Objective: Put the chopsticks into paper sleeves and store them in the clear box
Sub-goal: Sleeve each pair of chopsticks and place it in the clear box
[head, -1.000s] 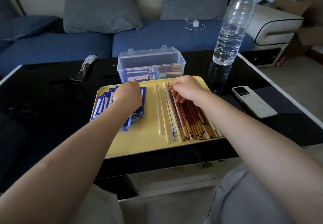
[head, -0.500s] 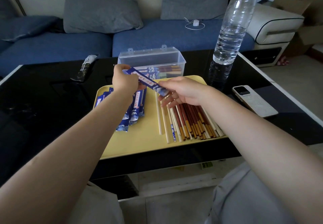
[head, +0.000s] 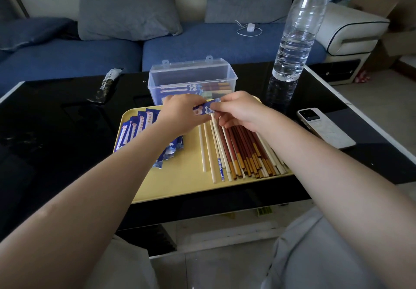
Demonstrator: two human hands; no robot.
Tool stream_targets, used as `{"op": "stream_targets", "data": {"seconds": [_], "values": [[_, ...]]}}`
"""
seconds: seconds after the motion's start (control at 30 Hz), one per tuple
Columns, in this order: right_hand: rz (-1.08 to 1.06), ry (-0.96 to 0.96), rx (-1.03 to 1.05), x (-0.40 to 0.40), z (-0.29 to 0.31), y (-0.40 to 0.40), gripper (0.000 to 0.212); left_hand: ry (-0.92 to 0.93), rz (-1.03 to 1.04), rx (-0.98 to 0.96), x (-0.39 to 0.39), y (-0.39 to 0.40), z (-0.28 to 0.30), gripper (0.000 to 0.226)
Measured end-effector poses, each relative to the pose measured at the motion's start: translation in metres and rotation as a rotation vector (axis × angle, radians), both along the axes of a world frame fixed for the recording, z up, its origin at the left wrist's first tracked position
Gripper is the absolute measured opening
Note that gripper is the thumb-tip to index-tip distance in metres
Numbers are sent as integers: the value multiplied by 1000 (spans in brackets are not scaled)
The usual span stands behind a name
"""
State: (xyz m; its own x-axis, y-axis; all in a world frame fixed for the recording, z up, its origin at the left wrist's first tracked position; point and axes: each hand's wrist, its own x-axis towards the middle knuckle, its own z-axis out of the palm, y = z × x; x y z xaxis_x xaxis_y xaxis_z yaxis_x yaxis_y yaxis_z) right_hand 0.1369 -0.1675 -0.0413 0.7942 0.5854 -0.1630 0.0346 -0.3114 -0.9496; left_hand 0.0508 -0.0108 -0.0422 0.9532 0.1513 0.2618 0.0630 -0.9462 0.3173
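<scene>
Both hands pinch one blue paper sleeve [head: 206,109] above the yellow tray [head: 177,182], the left hand [head: 180,117] at its left end, the right hand [head: 238,110] at its mouth; I judge the sleeve is being opened, so next a chopstick must enter. On the tray lie one fan of empty sleeves [head: 144,131] and many loose chopsticks [head: 238,151], too many to count surely; one clear box [head: 191,79] behind them holds a few finished ones

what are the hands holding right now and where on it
A blue paper sleeve, held between both: the left hand grips one end, the right hand pinches the other end.
</scene>
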Motion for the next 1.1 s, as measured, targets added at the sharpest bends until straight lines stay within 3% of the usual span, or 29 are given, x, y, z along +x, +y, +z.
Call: {"op": "stream_targets", "data": {"seconds": [0.1,0.2,0.33,0.6,0.8,0.93,1.1], "values": [[-36,-92,-96,1,0,1,29,23,56,3,-1,0,0,33],[19,-448,-532,1,2,-3,35,72,118,53,-4,4,1,31],[162,-516,-952,-8,2,-6,31,93,143,48,-4,3,1,31],[198,-473,-1003,-22,1,11,28,106,163,97,-1,2,-3,34],[95,-400,-825,-21,3,11,29,132,181,86,-1,6,-6,34],[12,-315,-455,-6,10,1,14,115,179,-38,-2,6,-5,38],[-99,-92,57,0,24,-8,21,144,173,-146,-1,4,-4,32]]}}
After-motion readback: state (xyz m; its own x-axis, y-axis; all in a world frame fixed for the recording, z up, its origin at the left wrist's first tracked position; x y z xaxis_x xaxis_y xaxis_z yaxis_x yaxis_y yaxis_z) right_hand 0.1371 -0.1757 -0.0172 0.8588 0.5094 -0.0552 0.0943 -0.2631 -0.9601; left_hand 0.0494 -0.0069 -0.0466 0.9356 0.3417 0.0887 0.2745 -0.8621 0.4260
